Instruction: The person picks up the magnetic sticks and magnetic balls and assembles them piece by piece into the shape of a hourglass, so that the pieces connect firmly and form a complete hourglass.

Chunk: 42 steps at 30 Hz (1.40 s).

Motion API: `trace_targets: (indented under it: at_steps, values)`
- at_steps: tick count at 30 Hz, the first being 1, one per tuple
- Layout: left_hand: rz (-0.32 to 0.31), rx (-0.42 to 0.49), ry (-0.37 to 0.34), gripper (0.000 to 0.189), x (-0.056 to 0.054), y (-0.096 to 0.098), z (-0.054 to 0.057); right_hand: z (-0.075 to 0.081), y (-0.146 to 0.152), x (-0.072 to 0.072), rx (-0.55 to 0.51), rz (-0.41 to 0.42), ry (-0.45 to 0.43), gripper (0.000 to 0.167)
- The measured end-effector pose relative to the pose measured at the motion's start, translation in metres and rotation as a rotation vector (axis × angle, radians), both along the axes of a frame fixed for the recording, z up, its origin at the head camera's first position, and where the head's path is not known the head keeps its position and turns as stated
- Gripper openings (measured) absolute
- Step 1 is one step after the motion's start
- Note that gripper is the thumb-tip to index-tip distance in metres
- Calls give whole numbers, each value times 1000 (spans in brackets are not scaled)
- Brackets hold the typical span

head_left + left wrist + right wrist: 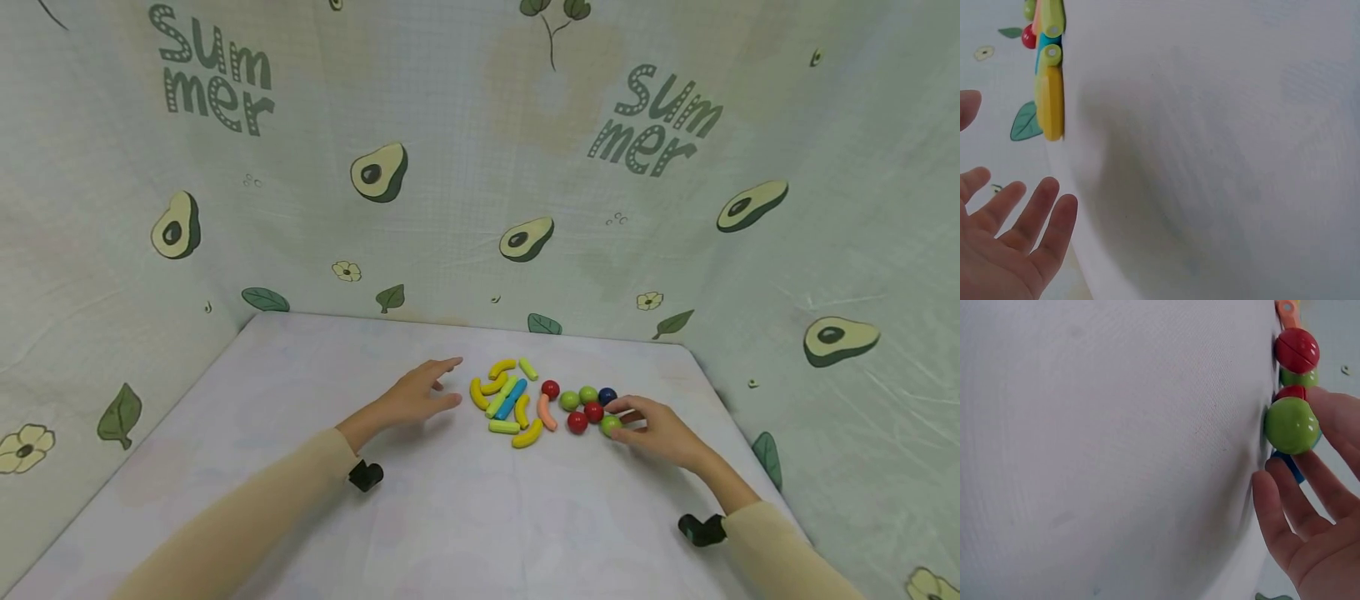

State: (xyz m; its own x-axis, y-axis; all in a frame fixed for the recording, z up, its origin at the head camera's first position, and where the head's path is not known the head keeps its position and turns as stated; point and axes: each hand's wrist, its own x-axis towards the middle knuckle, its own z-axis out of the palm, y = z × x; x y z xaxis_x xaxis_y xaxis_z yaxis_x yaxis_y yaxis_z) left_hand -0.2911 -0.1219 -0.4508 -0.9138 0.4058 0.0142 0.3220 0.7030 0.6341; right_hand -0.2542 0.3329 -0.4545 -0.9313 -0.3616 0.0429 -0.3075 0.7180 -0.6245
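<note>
The four-o'clock green ball (609,427) is being bracketed by the right hand (662,430), pinch unclear, adjacent red ball (594,412) ideally being spared, left hand (411,395) spread.

Balls (577,422) right of bananas (527,434) (on table (420,517))

The back cloth (450,100) says "summer" two times. The left word (213,71) and the right word (655,121) both have "sum" on top and "mer" under it.
</note>
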Motion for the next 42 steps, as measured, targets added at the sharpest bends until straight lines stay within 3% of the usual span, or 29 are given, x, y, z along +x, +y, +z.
trace_targets:
  at_steps: [11, 19, 32, 42]
  values:
    - [-45, 73, -51, 68, -5, 17, -3, 0, -2, -1, 47, -1, 9, 33]
    - [-57, 33, -68, 66, -11, 28, -7, -3, -1, -3, 48, 7, 20, 29]
    - [-74, -92, -27, 66, -23, 39, -16, -5, -1, -5, 53, -3, 27, 29]
    - [-8, -150, 18, 64, -25, 48, -20, -7, 0, -6, 53, -3, 22, 29]
